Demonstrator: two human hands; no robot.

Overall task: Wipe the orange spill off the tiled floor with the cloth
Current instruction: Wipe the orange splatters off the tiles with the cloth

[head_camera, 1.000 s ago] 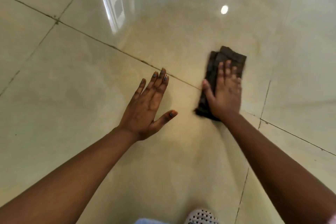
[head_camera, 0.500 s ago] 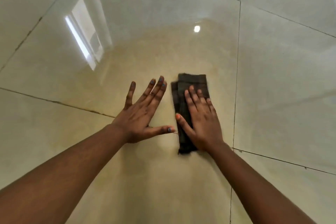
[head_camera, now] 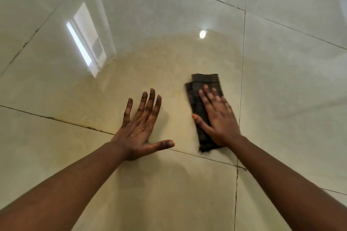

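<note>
A dark folded cloth point(head_camera: 204, 82) lies flat on the glossy cream tiled floor point(head_camera: 169, 5). My right hand point(head_camera: 217, 116) presses on it palm down, covering its middle and lower half; the hand and cloth look slightly blurred. My left hand point(head_camera: 140, 125) rests flat on the tile to the left of the cloth, fingers spread, holding nothing. A faint yellowish tint point(head_camera: 161, 65) spreads over the tile around and beyond both hands; no distinct orange puddle shows.
Dark grout lines point(head_camera: 242, 73) run just right of the cloth and under my left wrist. A bright window reflection point(head_camera: 82, 43) and a lamp glint point(head_camera: 202, 34) shine on the floor beyond my hands.
My right hand slid the cloth left toward my left hand, then back right, so a wider gap separates them now. The view shifted. My left hand stayed planted.
</note>
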